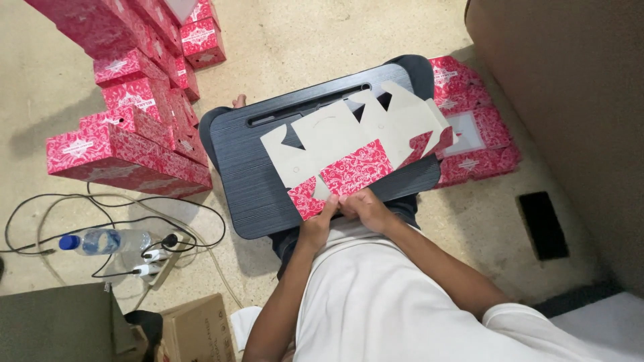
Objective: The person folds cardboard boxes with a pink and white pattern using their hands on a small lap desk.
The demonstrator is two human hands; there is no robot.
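Nearest the camera, the person's two forearms run up from a white shirt to the near edge of a black lap tray [248,157], the surface resting across their legs. The left hand [318,224] and right hand [365,206] meet at that edge, side by side and touching. Both pinch the near rim of a flat, unfolded cardboard box blank [349,137]; the left grip closes on a red patterned flap, the right grip on the fold just beside it. The blank lies spread over the tray, its plain beige inside up over most of it, with red patterned panels at the near side and at the right end.

Left on the floor lie a water bottle [104,241], a white power strip [155,263] and black cables. Farther left stands a pile of folded red boxes [127,144]. Far right, beyond the tray, a stack of flat red blanks [473,131] lies beside a brown wall.
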